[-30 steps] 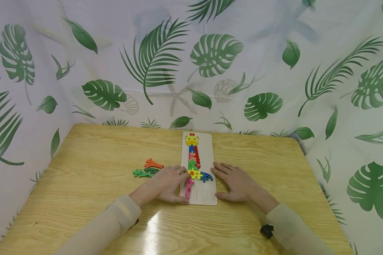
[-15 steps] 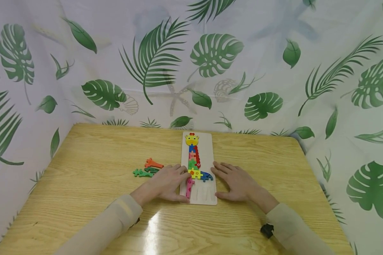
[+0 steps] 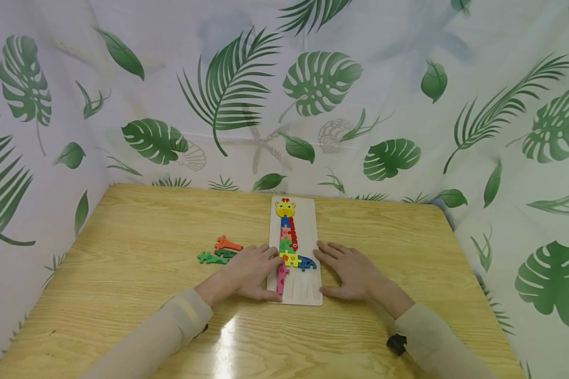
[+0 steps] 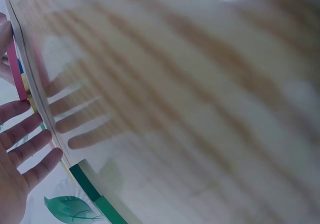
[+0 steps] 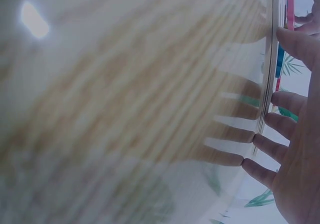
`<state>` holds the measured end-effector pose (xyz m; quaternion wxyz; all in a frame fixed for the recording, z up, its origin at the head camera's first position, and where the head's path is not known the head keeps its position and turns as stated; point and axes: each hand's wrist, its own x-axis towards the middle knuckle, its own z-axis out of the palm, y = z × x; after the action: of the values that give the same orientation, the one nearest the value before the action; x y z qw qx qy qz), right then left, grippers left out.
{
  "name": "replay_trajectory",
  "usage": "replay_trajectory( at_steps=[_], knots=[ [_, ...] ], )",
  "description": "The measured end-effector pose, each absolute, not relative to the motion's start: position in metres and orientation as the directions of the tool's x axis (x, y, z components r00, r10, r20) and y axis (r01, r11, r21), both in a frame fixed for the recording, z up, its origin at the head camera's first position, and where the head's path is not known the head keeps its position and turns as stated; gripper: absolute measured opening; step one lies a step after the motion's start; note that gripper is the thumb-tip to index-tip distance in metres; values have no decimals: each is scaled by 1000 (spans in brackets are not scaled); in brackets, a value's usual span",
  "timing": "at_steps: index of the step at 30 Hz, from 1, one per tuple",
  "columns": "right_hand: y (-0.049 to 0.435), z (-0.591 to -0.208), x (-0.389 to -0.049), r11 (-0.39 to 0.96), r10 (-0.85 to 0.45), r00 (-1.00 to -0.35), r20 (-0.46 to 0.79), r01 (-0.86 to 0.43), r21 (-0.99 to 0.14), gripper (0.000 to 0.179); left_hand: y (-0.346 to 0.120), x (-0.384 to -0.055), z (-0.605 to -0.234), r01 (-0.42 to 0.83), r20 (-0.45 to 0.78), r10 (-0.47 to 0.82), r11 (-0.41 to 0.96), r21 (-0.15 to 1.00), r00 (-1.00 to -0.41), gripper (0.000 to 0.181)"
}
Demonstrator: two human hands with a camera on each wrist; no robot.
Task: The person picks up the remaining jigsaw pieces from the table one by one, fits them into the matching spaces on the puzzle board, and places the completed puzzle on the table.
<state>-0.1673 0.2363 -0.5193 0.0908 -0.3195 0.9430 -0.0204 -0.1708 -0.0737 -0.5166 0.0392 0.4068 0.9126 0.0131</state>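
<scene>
A pale wooden board [image 3: 307, 223] bears a giraffe jigsaw: yellow head [image 3: 285, 208], red mane [image 3: 292, 234], several coloured neck and body pieces, and a blue piece [image 3: 307, 262] at the right. My left hand [image 3: 252, 272] lies along the board's left side. It holds the pink leg piece [image 3: 282, 280] lengthwise, thumb by its lower end and forefinger by its upper end; the left wrist view shows the pink piece [image 4: 18, 76] between them. My right hand [image 3: 353, 272] rests at the board's right edge, fingers spread; in the right wrist view its fingertips [image 5: 278, 98] meet the board's side.
Left of my left hand lie loose puzzle pieces: an orange one [image 3: 227, 243], a dark green one [image 3: 224, 253] partly hidden by the hand, and a green one [image 3: 211, 258]. The wooden table [image 3: 384, 226] meets a leaf-patterned cloth [image 3: 341, 173] at its back edge.
The pink leg piece and my left hand have shifted very slightly right and up, then stayed there. My right hand and the board look unmoved.
</scene>
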Motion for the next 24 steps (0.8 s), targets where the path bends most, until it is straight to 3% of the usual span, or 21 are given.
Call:
replay_trajectory(
  at_steps=[24],
  knots=[
    [238, -520, -166, 794, -608, -782, -138, -602, -89, 90, -71, -170, -517, 733, -73, 733, 679, 34, -676, 92]
  ],
)
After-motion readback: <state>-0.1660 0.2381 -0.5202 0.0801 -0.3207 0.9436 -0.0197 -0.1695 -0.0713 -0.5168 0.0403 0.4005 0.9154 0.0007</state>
